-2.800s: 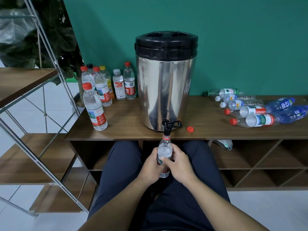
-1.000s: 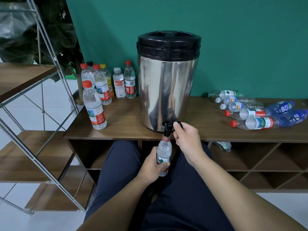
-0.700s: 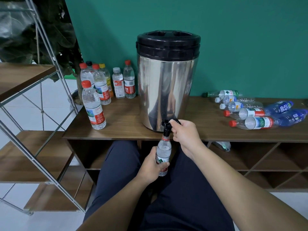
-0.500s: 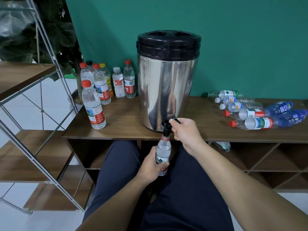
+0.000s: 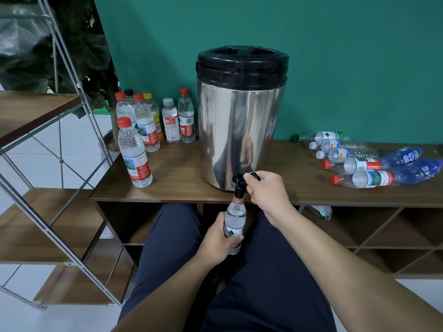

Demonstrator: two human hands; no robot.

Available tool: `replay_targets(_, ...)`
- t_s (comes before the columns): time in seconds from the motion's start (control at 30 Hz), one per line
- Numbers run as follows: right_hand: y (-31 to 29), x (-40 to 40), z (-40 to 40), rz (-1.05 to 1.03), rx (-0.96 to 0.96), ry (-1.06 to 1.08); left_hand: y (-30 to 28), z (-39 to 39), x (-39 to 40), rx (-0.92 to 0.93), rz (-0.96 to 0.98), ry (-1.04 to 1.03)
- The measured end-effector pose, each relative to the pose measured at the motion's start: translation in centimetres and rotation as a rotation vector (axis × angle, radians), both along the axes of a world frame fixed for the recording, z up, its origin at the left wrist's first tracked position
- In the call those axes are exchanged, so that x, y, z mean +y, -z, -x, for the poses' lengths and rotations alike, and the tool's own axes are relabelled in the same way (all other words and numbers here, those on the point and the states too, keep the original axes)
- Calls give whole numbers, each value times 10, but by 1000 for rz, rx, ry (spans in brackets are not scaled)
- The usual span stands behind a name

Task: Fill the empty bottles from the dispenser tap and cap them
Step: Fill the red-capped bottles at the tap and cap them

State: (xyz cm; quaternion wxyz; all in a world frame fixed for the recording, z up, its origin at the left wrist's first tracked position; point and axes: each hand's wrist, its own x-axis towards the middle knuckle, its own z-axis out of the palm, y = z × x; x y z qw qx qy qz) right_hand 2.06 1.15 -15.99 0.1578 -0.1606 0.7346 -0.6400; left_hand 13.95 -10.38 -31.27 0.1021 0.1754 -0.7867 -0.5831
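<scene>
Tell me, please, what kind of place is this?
Probably an indoor room arranged for a bottle-filling job: a steel dispenser on a low wooden cabinet, a green wall, metal shelving.

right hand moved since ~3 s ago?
Yes. The right hand left the bottle and went up to the tap lever at the base of the dispenser, which it now grips.

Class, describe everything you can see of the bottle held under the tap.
The bottle is clear plastic with a white, red and green label and a red neck ring. It has no cap and looks nearly full. It stands upright below the table edge, mouth at the black tap. The left hand grips its lower half.
</scene>
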Motion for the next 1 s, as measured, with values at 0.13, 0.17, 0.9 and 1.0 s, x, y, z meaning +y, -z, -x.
replay_targets(0.13, 1, 0, 1, -12, 24, 10, 0, 0, 0, -2, 8, 4)
replay_targets(0.17, 1, 0, 1, -20, 29, 16, 0, 0, 0, -4, 8, 3)
replay_targets(0.9, -10, 27, -11, -9, 416, -84, 0, 0, 0, -14, 4, -4)
replay_targets(1.0, 8, 38, 16, -143, 562, 95, 0, 0, -1, -23, 9, -3)
